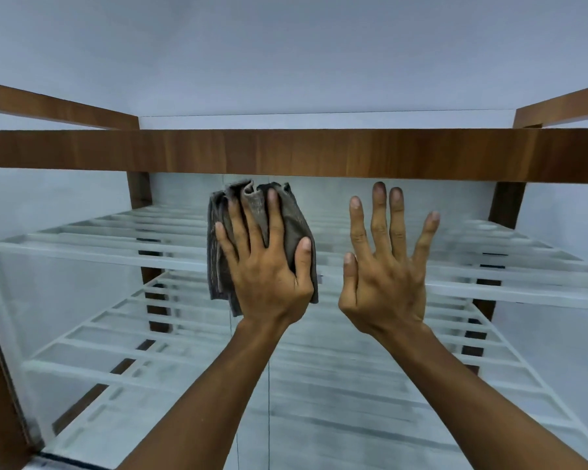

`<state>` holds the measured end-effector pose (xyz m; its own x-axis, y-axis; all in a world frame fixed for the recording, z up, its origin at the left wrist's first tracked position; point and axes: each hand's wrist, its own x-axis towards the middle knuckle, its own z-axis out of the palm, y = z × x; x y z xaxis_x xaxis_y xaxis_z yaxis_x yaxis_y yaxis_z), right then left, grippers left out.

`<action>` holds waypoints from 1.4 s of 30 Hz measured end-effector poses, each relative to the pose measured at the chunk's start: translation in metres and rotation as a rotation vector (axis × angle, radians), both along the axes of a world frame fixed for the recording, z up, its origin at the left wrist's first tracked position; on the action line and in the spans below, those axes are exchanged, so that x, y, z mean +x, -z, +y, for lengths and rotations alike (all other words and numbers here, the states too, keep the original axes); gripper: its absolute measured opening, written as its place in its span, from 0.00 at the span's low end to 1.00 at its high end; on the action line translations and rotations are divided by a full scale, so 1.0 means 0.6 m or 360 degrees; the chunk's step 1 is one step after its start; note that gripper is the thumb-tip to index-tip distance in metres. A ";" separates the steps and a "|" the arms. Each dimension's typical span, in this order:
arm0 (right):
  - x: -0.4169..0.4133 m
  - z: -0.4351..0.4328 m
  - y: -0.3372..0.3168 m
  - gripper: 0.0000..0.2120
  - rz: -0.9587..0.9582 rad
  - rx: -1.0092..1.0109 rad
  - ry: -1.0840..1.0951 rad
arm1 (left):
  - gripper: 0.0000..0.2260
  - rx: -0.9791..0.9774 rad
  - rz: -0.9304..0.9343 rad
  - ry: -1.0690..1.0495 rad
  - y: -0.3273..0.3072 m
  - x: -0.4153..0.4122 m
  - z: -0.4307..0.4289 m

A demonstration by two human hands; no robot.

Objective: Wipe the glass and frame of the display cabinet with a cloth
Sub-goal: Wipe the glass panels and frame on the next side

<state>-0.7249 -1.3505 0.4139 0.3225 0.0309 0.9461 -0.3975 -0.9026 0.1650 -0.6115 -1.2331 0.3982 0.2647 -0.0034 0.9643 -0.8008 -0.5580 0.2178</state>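
Observation:
A crumpled grey cloth [294, 218] lies flat against the cabinet's front glass [323, 385], just below the brown wooden top rail [292, 152]. My left hand [269, 266] presses the cloth onto the glass with straight, spread fingers. To its right, my right hand [386, 269] rests with its palm and splayed fingers on the bare glass, holding nothing. A thin vertical seam in the glass runs down between my forearms.
Behind the glass are white slatted shelves [92, 245] on two levels. Brown wooden posts [504, 205] stand at the back corners and another frame post [0, 395] runs down the left edge. A pale wall fills the top.

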 end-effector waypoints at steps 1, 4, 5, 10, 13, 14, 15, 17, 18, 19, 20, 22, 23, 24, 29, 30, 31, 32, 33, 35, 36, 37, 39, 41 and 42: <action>0.000 0.001 0.000 0.35 -0.0006 -0.0004 0.0004 | 0.33 0.0119 -0.0106 0.0002 0.003 -0.002 -0.004; 0.000 0.003 -0.001 0.34 -0.0005 -0.0011 0.0018 | 0.33 0.0378 -0.0401 0.0044 0.001 0.008 0.000; -0.001 0.002 0.000 0.34 -0.0002 -0.0006 0.0016 | 0.33 0.0357 -0.0410 0.0044 0.001 0.008 0.001; -0.004 0.001 0.002 0.34 0.0007 -0.0004 -0.0024 | 0.32 0.0233 -0.0322 0.0023 0.009 -0.003 -0.012; -0.006 -0.004 0.004 0.34 0.0015 -0.0013 -0.0059 | 0.32 0.0238 -0.0323 -0.0005 0.010 0.000 -0.012; -0.006 -0.006 0.004 0.34 0.0016 -0.0024 -0.0064 | 0.32 0.0223 -0.0319 -0.0016 0.009 -0.001 -0.013; -0.006 -0.007 0.005 0.34 0.0014 -0.0032 -0.0065 | 0.32 0.0214 -0.0316 -0.0015 0.008 -0.003 -0.014; -0.006 -0.009 0.008 0.34 0.0009 -0.0040 -0.0068 | 0.32 0.0181 -0.0306 0.0009 0.012 -0.006 -0.014; -0.005 -0.009 0.009 0.34 0.0003 -0.0048 -0.0060 | 0.33 0.0135 -0.0274 0.0023 0.014 -0.006 -0.014; -0.003 -0.009 0.010 0.35 0.0003 -0.0054 -0.0043 | 0.33 0.0060 -0.0197 0.0025 0.016 -0.008 -0.015; -0.002 -0.008 0.010 0.35 0.0007 -0.0056 -0.0028 | 0.33 -0.0039 -0.0081 0.0013 0.018 -0.012 -0.017; -0.001 -0.007 0.010 0.35 -0.0008 -0.0055 -0.0025 | 0.34 -0.0213 0.0142 -0.0015 0.024 -0.021 -0.025; 0.000 -0.007 0.010 0.35 -0.0017 -0.0058 -0.0028 | 0.34 -0.0228 0.0187 -0.0028 0.028 -0.024 -0.030; 0.001 -0.007 0.010 0.35 -0.0020 -0.0063 -0.0028 | 0.34 -0.0162 0.0152 -0.0041 0.033 -0.027 -0.032; 0.002 -0.008 0.009 0.35 -0.0074 -0.0074 -0.0094 | 0.33 0.0263 -0.0355 0.0037 0.051 -0.014 -0.021; -0.001 -0.011 0.009 0.35 -0.0083 -0.0079 -0.0151 | 0.33 0.0113 -0.0210 0.0025 0.051 -0.020 -0.029; -0.006 -0.017 0.012 0.34 -0.0084 -0.0090 -0.0211 | 0.33 -0.0067 -0.0002 0.0017 0.049 -0.033 -0.041; -0.015 -0.027 0.018 0.34 -0.0071 -0.0102 -0.0254 | 0.34 -0.0197 0.0173 0.0011 0.045 -0.050 -0.057; -0.028 -0.040 0.028 0.33 -0.0049 -0.0109 -0.0266 | 0.34 -0.0216 0.0225 0.0011 0.042 -0.067 -0.072; -0.063 -0.072 0.053 0.33 -0.0015 -0.0108 -0.0226 | 0.33 0.0061 -0.0069 0.0041 0.046 -0.086 -0.092; -0.084 -0.092 0.065 0.32 -0.0015 -0.0101 -0.0188 | 0.33 0.0233 -0.0258 0.0064 0.048 -0.087 -0.095; -0.107 -0.114 0.076 0.31 -0.0027 -0.0090 -0.0140 | 0.32 0.0323 -0.0364 0.0077 0.049 -0.086 -0.096; -0.148 -0.160 0.089 0.30 -0.0090 -0.0052 -0.0048 | 0.32 0.0152 -0.0216 0.0043 0.052 -0.093 -0.107; -0.179 -0.195 0.093 0.31 -0.0167 0.0008 -0.0002 | 0.33 -0.0131 0.0145 0.0014 0.048 -0.129 -0.139; -0.190 -0.205 0.093 0.31 -0.0189 0.0024 0.0004 | 0.33 -0.0111 0.0151 0.0020 0.046 -0.152 -0.157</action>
